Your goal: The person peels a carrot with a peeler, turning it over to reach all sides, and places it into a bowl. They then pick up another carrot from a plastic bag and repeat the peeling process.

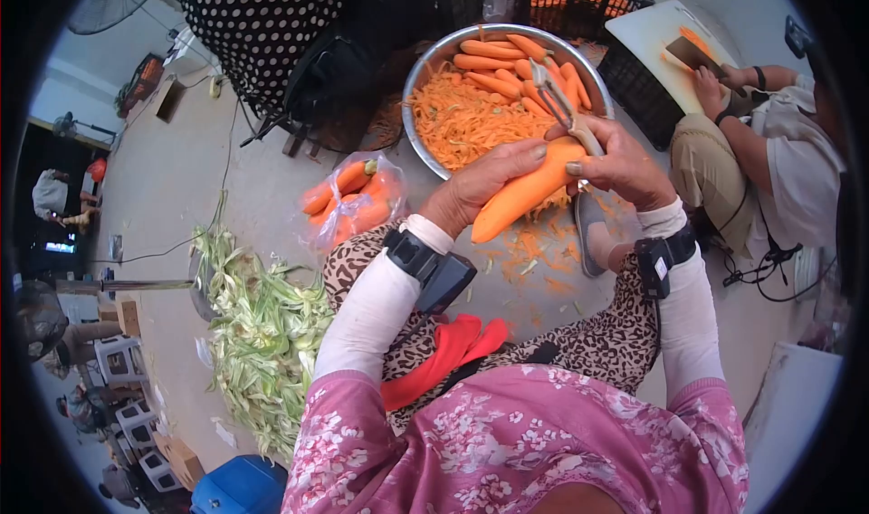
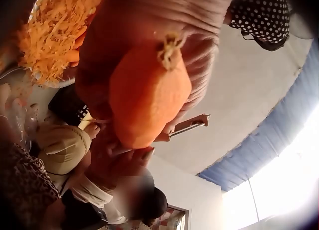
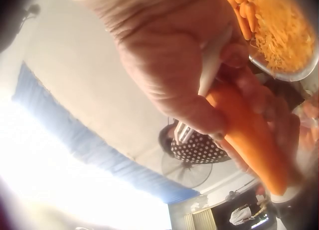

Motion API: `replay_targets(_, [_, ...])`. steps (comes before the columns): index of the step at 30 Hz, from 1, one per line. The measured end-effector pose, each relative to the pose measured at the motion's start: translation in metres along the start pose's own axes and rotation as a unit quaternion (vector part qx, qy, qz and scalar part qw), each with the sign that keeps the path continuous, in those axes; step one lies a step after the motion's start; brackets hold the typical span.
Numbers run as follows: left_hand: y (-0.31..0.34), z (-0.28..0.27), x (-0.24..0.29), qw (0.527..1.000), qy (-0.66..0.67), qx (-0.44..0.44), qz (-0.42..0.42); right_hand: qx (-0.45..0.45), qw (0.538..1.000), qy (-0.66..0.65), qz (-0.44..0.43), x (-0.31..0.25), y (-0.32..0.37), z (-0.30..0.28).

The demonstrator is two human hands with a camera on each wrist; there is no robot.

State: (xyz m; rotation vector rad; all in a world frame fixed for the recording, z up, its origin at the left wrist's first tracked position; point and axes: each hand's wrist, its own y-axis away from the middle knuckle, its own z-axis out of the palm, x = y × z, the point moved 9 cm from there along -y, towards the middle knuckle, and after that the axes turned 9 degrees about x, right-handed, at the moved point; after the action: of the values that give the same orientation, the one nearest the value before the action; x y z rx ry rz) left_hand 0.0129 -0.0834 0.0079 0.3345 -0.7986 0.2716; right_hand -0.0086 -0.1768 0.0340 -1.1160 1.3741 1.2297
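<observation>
A large, smooth orange carrot [image 1: 523, 195] lies slantwise in my left hand [image 1: 480, 186], whose fingers grip it; in the left wrist view its stem end [image 2: 171, 50] faces the camera. My right hand [image 1: 629, 168] holds a peeler [image 1: 556, 96] by its pale handle, the metal blade end pointing up and away over the bowl. In the right wrist view the right thumb [image 3: 202, 117] rests against the carrot, and the peeler handle [image 3: 212, 65] crosses the palm. Just beyond both hands stands a metal bowl [image 1: 410, 125] with carrot peelings [image 1: 457, 120] and several whole carrots [image 1: 493, 51].
A plastic bag of carrots [image 1: 351, 197] sits left on the floor, beside a heap of green husks [image 1: 262, 333]. Peel scraps [image 1: 534, 252] litter the floor below my hands. At right another person holds a cleaver [image 1: 695, 54] over a white cutting board [image 1: 647, 36]. Black crates [image 1: 570, 7] stand behind.
</observation>
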Motion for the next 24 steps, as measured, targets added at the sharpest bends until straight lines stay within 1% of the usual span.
replay_targets(1, [-0.001, 0.000, 0.001, 1.000, 0.019, 0.022, 0.005, 0.001, 1.000, -0.020, -0.016, -0.002, -0.001, 0.000])
replay_targets(2, [-0.006, -0.009, -0.004, 0.999, 0.006, 0.054, 0.000, 0.003, 1.000, -0.023, -0.018, -0.003, -0.001, 0.000])
replay_targets(3, [-0.009, -0.012, -0.008, 0.999, 0.008, 0.044, -0.006, 0.003, 0.999, -0.027, -0.022, -0.005, -0.001, -0.001])
replay_targets(5, [-0.012, -0.031, -0.012, 0.994, 0.051, 0.094, -0.014, 0.023, 0.999, -0.028, -0.028, 0.000, -0.006, -0.007])
replay_targets(7, [-0.015, -0.037, -0.010, 0.994, 0.055, 0.098, -0.004, 0.075, 0.996, -0.041, -0.014, 0.005, -0.009, -0.021])
replay_targets(8, [-0.015, -0.042, -0.010, 0.990, 0.074, 0.118, 0.000, 0.135, 0.989, -0.042, -0.044, 0.003, -0.011, -0.027])
replay_targets(10, [-0.015, -0.052, -0.008, 0.982, 0.097, 0.159, 0.013, 0.150, 0.986, -0.046, -0.058, 0.005, -0.013, -0.033])
replay_targets(11, [-0.015, -0.052, -0.008, 0.983, 0.097, 0.157, 0.011, 0.161, 0.983, -0.050, -0.073, 0.003, -0.013, -0.036])
replay_targets(13, [-0.013, -0.056, -0.006, 0.975, 0.122, 0.184, 0.018, 0.158, 0.984, -0.032, -0.081, -0.004, -0.008, -0.032])
replay_targets(15, [-0.013, -0.057, -0.004, 0.977, 0.120, 0.176, 0.022, 0.155, 0.984, -0.013, -0.089, -0.008, -0.005, -0.028])
replay_targets(17, [-0.013, -0.056, -0.003, 0.978, 0.118, 0.168, 0.027, 0.116, 0.987, 0.036, -0.109, -0.013, -0.003, -0.019])
replay_targets(18, [-0.012, -0.054, -0.001, 0.980, 0.117, 0.159, 0.034, 0.108, 0.988, 0.039, -0.106, -0.010, -0.003, -0.019])
replay_targets(19, [-0.012, -0.051, 0.000, 0.981, 0.116, 0.149, 0.041, 0.110, 0.987, 0.039, -0.106, -0.010, -0.003, -0.020])
replay_targets(21, [-0.012, -0.051, 0.001, 0.982, 0.112, 0.142, 0.050, 0.113, 0.980, 0.077, -0.147, -0.017, 0.000, -0.017])
replay_targets(22, [-0.011, -0.050, 0.003, 0.983, 0.109, 0.136, 0.060, 0.115, 0.979, 0.077, -0.146, -0.015, -0.001, -0.018])
replay_targets(24, [-0.010, -0.047, 0.006, 0.984, 0.101, 0.134, 0.065, 0.133, 0.946, 0.170, -0.241, -0.026, 0.003, -0.014])
